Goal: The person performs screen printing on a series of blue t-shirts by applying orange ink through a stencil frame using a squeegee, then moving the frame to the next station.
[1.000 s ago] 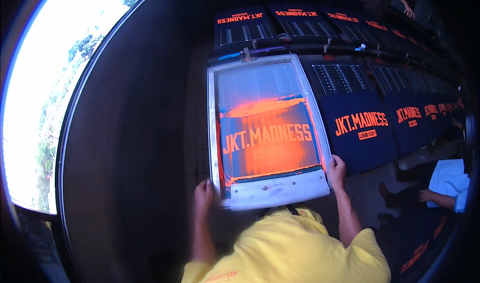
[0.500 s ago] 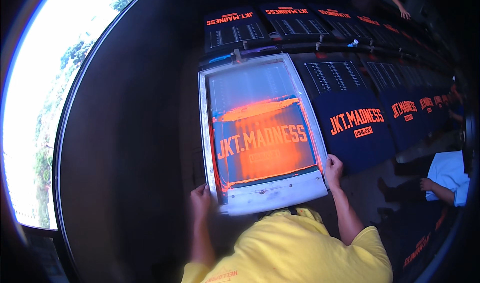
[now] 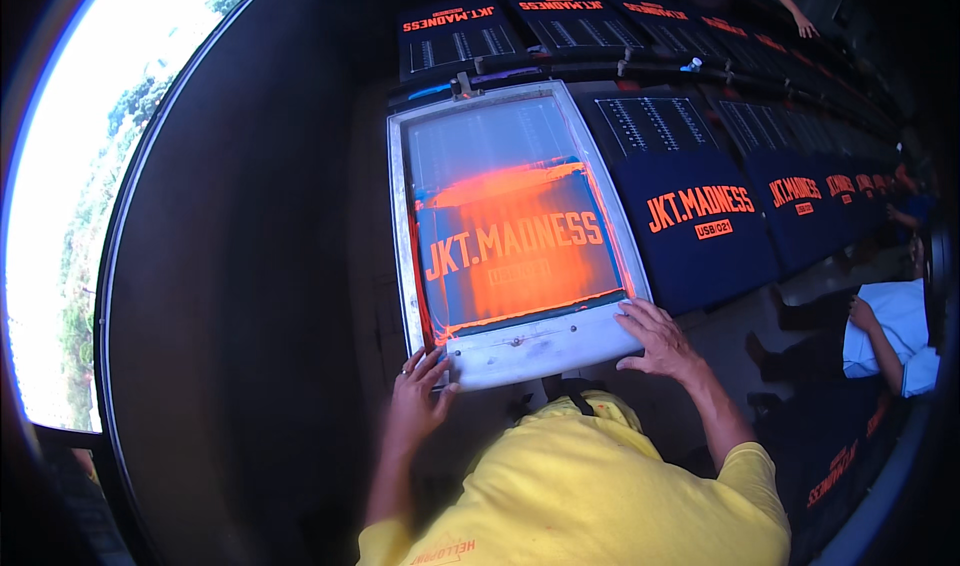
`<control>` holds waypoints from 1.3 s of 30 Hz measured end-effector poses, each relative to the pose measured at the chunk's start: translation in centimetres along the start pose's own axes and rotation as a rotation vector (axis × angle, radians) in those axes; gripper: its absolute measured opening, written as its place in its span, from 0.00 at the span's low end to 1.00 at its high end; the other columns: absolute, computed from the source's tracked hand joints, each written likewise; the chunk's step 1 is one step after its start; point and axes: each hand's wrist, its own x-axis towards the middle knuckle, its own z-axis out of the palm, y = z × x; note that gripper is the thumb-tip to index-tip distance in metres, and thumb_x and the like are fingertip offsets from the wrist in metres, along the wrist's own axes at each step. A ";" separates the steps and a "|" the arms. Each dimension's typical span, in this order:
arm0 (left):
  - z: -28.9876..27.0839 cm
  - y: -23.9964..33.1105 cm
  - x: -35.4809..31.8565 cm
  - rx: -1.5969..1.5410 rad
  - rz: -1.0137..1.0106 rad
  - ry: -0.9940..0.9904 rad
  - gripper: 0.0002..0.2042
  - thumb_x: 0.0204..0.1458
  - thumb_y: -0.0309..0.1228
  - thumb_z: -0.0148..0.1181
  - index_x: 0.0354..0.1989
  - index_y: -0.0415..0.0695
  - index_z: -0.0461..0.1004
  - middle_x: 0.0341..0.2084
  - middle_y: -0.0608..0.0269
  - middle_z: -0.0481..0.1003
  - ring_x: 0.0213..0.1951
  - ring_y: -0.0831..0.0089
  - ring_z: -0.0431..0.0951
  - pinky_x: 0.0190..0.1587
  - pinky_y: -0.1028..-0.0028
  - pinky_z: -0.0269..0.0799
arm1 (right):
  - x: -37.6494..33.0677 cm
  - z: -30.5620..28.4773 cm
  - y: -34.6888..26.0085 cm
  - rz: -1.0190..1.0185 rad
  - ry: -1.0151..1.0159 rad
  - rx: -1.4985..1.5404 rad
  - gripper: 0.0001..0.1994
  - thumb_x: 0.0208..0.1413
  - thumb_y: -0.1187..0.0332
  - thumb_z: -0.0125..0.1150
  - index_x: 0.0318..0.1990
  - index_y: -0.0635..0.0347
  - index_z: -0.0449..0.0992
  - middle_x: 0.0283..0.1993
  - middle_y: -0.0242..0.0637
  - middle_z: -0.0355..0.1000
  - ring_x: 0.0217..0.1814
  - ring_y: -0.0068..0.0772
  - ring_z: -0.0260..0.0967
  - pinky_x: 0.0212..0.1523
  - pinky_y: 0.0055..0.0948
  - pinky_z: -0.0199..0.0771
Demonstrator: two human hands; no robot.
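Note:
A silkscreen frame [image 3: 630, 246] with pale metal sides lies before me. Through its mesh shows lettering, with a band of bright orange ink [image 3: 510, 181] across the middle and an orange smear below. A whitish plate with screws [image 3: 530, 350] forms the frame's near end. My left hand [image 3: 418, 398] rests its spread fingers at the near left corner. On the near right corner lies my right hand [image 3: 660, 344], fingers apart and stretched over the plate. Neither hand wraps around the frame. Whatever lies under the screen shows only through the mesh.
Dark blue fabric panels [image 3: 700, 251] with orange lettering run in a row to the right, with another row [image 3: 455, 41] behind. A rail [image 3: 640, 71] separates them. A co-worker's hand [image 3: 805, 26] reaches in at top right; a person in light blue [image 3: 885, 326] is at right.
Both hands have loosened from the frame's sides and spread over its near corners. The whole scene sits slightly higher in view; the frame appears to rest in the same place.

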 end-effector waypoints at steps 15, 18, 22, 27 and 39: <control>-0.3 2.0 9.0 0.123 0.079 -0.015 0.10 0.38 0.18 0.61 0.32 0.39 0.77 0.32 0.52 0.78 0.36 0.51 0.79 0.41 0.58 0.76 | 6.8 -0.4 2.2 0.062 0.004 -0.035 0.09 0.36 0.76 0.63 0.28 0.62 0.73 0.31 0.44 0.73 0.38 0.50 0.73 0.40 0.46 0.75; -0.5 2.0 9.2 0.063 0.084 0.052 0.13 0.39 0.18 0.62 0.36 0.42 0.79 0.36 0.53 0.79 0.38 0.51 0.80 0.42 0.60 0.77 | 7.0 -1.1 1.8 0.000 0.101 -0.024 0.08 0.36 0.77 0.61 0.28 0.62 0.73 0.30 0.45 0.72 0.37 0.51 0.73 0.39 0.46 0.75; 0.7 1.8 7.1 0.044 0.089 0.109 0.15 0.37 0.16 0.61 0.38 0.41 0.77 0.38 0.55 0.79 0.40 0.52 0.80 0.44 0.60 0.77 | 4.8 -0.3 0.3 0.013 0.131 -0.019 0.10 0.34 0.77 0.62 0.29 0.62 0.71 0.33 0.43 0.72 0.39 0.49 0.72 0.39 0.44 0.75; 2.8 1.0 4.4 0.108 0.168 0.133 0.23 0.32 0.16 0.62 0.43 0.42 0.75 0.44 0.57 0.78 0.47 0.56 0.79 0.48 0.63 0.77 | 2.3 1.6 -1.1 -0.017 0.242 -0.064 0.12 0.35 0.79 0.60 0.33 0.65 0.72 0.37 0.43 0.73 0.41 0.45 0.73 0.41 0.39 0.77; 2.4 -2.6 16.0 0.179 0.213 0.223 0.19 0.35 0.17 0.63 0.41 0.42 0.77 0.44 0.57 0.79 0.48 0.59 0.80 0.48 0.64 0.79 | 13.4 1.8 6.1 -0.061 0.304 -0.082 0.09 0.37 0.81 0.56 0.31 0.67 0.72 0.35 0.45 0.74 0.40 0.44 0.75 0.39 0.36 0.79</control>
